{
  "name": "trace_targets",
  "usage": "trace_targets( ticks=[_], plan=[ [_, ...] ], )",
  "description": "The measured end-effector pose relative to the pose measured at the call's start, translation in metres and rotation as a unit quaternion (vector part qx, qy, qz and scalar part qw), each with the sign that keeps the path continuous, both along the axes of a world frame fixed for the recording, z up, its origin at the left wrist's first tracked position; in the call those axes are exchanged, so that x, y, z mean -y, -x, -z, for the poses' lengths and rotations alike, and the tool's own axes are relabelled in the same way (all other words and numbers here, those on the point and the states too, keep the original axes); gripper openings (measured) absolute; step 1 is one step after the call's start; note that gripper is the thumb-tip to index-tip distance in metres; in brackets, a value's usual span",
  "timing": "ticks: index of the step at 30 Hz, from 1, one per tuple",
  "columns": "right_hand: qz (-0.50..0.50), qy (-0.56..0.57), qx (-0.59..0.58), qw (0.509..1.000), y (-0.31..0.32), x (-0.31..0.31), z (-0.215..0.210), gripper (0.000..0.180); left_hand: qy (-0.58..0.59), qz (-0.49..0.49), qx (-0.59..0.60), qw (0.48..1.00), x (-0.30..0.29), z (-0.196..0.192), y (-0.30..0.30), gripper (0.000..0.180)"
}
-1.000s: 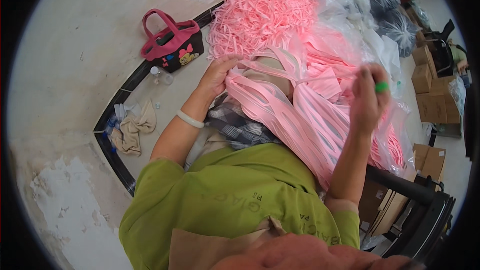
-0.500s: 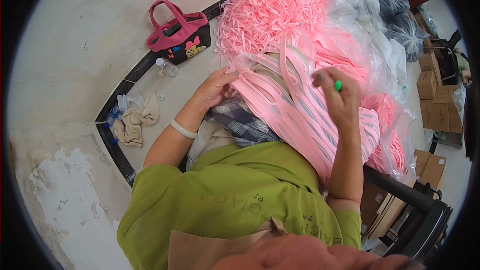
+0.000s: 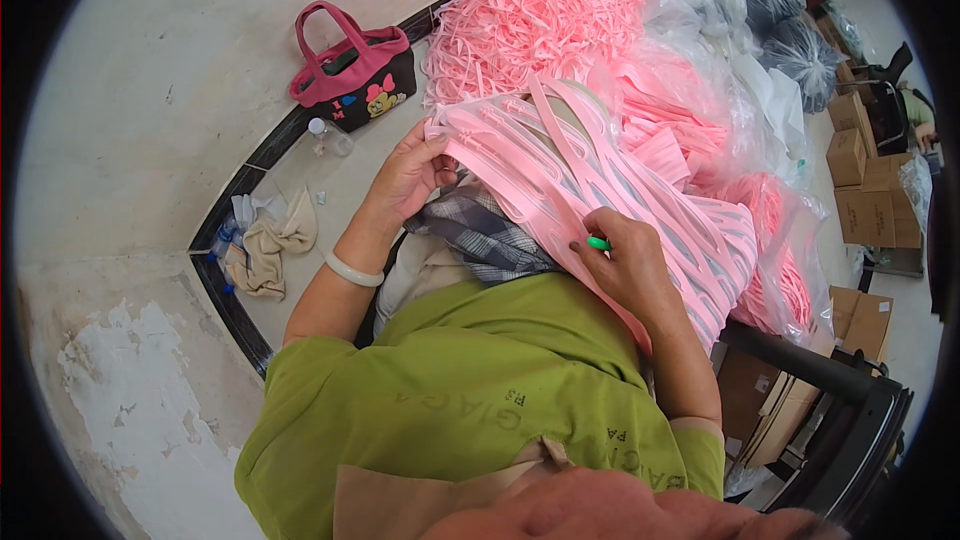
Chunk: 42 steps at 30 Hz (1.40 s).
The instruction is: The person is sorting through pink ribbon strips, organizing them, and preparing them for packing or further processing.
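A sheaf of flat pink strips [image 3: 515, 175], joined in slit bands, lies over my lap and slants down to the right. At its upper left end my left hand [image 3: 410, 175] is closed, with thumb and fingers pinching the edge. My right hand [image 3: 630, 258] is low over the strips, fingers curled around a small tool with a green end [image 3: 598, 243]; the rest of the tool is hidden in the hand. Grey-blue checked cloth [image 3: 485, 235] lies under the strips, against my green shirt.
Beyond the strips rises a heap of loose pink strips [image 3: 535, 25]. Bagged pink strips [image 3: 765, 260] lie on the right, near a black armrest [image 3: 800, 365] and cardboard boxes [image 3: 865, 210]. A pink-and-black handbag [image 3: 365, 80], a clear bottle [image 3: 330, 137] and a beige cloth [image 3: 265, 255] are on the left.
My right hand has moved down and left across the strips, still holding the green-ended tool. My left hand has shifted slightly left with the edge of the strips.
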State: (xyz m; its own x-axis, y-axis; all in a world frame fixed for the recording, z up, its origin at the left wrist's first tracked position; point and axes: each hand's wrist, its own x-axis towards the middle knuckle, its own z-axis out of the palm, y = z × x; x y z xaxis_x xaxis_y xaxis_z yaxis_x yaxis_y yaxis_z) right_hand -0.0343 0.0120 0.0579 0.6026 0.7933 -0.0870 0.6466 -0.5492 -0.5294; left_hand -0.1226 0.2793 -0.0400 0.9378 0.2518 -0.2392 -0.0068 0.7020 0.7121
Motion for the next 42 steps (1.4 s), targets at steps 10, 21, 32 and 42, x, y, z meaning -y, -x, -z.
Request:
trace_targets(
  ticks=[10, 21, 32, 42],
  plan=[
    [-0.302, -0.059, -0.052, 0.95, 0.033, -0.028, -0.005, 0.021, 0.126, 0.005, 0.025, 0.992, 0.0, -0.012, -0.003, 0.051],
    [-0.233, -0.19, -0.049, 0.952, 0.007, -0.049, -0.019, 0.01, 0.083, 0.039, -0.04, 0.995, -0.017, 0.014, -0.011, 0.042],
    [0.017, -0.425, -0.289, 0.858, -0.011, -0.069, -0.003, 0.006, 0.059, 0.061, -0.005, 0.996, -0.004, -0.014, -0.026, 0.03],
    [0.033, -0.424, -0.345, 0.837, -0.008, -0.085, 0.023, 0.008, 0.006, 0.007, -0.006, 1.0, 0.01, -0.028, -0.011, 0.034]
  ],
)
